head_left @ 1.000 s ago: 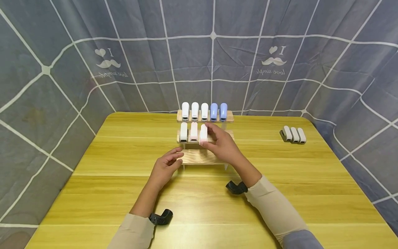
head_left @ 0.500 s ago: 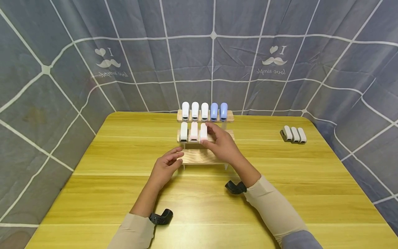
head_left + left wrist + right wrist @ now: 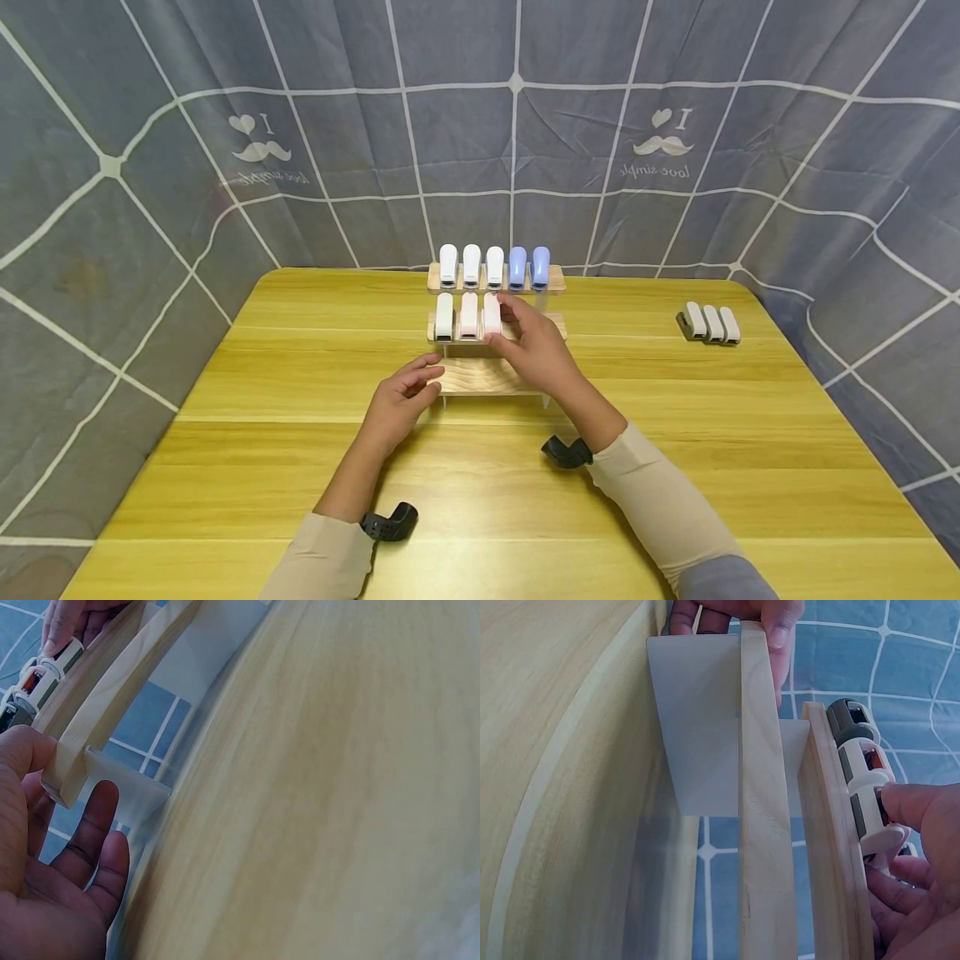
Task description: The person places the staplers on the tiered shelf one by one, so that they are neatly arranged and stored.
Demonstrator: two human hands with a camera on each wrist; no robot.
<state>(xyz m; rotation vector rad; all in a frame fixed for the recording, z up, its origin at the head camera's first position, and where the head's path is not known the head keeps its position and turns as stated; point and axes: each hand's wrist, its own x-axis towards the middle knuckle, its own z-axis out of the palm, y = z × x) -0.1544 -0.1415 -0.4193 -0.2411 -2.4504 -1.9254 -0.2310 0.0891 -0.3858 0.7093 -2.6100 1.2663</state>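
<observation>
My right hand (image 3: 542, 346) pinches a pale pink mini stapler (image 3: 491, 314) on the middle tier of a wooden step rack (image 3: 480, 377), thumb at its front and fingers along its back end. To its left stand a pink stapler (image 3: 468, 316) and a white stapler (image 3: 444, 317). My left hand (image 3: 401, 404) holds the left end of the rack's lowest board. In the left wrist view, its thumb (image 3: 30, 750) lies against that wooden board (image 3: 112, 697), with the other fingers reaching underneath. The right wrist view shows the right thumb (image 3: 907, 804) against the stapler's front.
Three white staplers (image 3: 470, 267) and two blue staplers (image 3: 528, 268) line the top tier. Farther right on the wooden table (image 3: 637, 500), three greyish-white staplers (image 3: 712, 324) sit side by side. A grey checked curtain (image 3: 465, 150) surrounds the table's back and sides.
The pale pink stapler in my right hand has slid slightly back, now level with the two beside it. My left hand has stayed at the rack's end.
</observation>
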